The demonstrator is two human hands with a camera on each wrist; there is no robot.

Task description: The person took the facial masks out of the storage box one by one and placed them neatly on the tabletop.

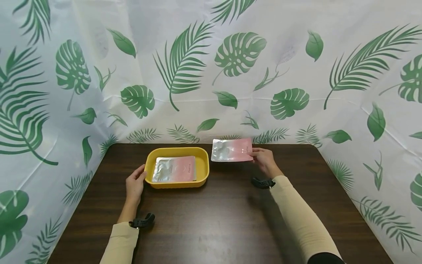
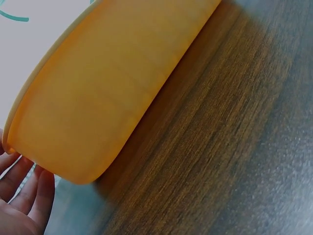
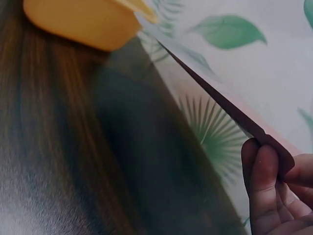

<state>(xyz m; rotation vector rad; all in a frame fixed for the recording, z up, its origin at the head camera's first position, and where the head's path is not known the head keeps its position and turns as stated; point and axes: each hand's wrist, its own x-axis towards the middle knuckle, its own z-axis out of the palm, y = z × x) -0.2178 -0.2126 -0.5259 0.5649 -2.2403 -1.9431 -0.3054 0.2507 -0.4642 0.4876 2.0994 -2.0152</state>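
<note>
A pink-and-silver foil sachet (image 1: 232, 150) is held up by its right end in my right hand (image 1: 263, 159). The right wrist view shows that sachet (image 3: 215, 93) nearly edge-on, pinched between thumb and fingers (image 3: 266, 166). My left hand (image 1: 135, 183) holds the left end of a yellow tray (image 1: 202, 172). In the left wrist view, its fingers (image 2: 44, 196) are at the end wall and rim of the tray (image 2: 93, 98). Inside the tray lie sachets of the same kind (image 1: 174, 169), stacked so that the top one covers most of what is beneath.
The tray stands on a dark wood-grain table (image 1: 211, 227), towards its back edge. Behind and beside the table hangs a white curtain (image 1: 197, 80) with green leaf prints. Each wrist wears a black band (image 1: 143, 221).
</note>
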